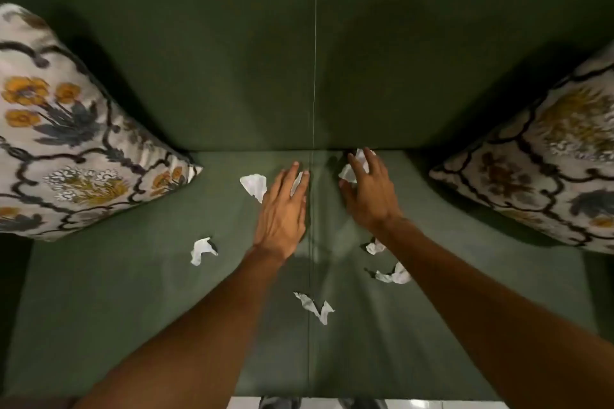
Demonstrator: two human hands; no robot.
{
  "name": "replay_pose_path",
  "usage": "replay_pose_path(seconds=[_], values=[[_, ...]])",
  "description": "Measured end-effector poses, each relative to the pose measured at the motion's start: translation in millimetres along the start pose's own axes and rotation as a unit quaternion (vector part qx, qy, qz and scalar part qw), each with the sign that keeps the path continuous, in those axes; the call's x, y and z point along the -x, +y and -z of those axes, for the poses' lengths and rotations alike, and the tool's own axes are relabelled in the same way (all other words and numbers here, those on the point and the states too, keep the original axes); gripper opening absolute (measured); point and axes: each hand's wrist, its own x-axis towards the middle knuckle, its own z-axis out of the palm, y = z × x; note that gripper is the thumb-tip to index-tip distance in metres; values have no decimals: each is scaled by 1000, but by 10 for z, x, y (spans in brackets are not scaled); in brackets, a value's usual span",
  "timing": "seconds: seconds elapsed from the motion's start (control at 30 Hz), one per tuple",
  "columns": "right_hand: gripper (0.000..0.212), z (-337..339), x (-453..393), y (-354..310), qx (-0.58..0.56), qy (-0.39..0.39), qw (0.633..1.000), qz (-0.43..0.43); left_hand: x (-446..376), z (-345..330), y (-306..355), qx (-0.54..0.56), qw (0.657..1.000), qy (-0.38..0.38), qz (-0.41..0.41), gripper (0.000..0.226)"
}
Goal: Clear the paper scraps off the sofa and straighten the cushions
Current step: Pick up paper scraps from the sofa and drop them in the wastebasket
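Several white paper scraps lie on the green sofa seat [139, 302]. My left hand [282, 209] rests flat near the seat's back, fingers apart, over a scrap [296, 183] that shows between them. Another scrap [254, 186] lies just left of it. My right hand [368, 191] curls over a scrap [349, 173] at the crease under the backrest; a firm hold is not visible. More scraps lie nearer me: one at the left [201, 251], one in the middle [314, 306], two at the right [375, 246] [393, 275].
A floral cushion [63, 143] leans tilted in the left corner and a matching cushion [545, 163] leans in the right corner. The seat's centre seam [310, 342] runs between my arms. Pale floor [432, 404] shows below the front edge.
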Motion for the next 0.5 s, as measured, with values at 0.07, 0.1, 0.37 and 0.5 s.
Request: replay_pose_path(seconds=[0.07, 0.1, 0.37, 0.5], values=[[58, -98, -118, 15, 14, -21, 1000, -6, -65, -81, -64, 1, 1000, -26, 8, 63], [56, -158, -170, 40, 17, -29, 999, -8, -71, -122, -95, -5, 999, -44, 8, 70], [44, -254, -73, 276, -8, -9, 1000, -8, -8, -159, -182, 29, 997, -65, 9, 53], [26, -189, 23, 308, -50, -20, 998, -13, 55, -77, -221, 51, 998, -40, 26, 28]])
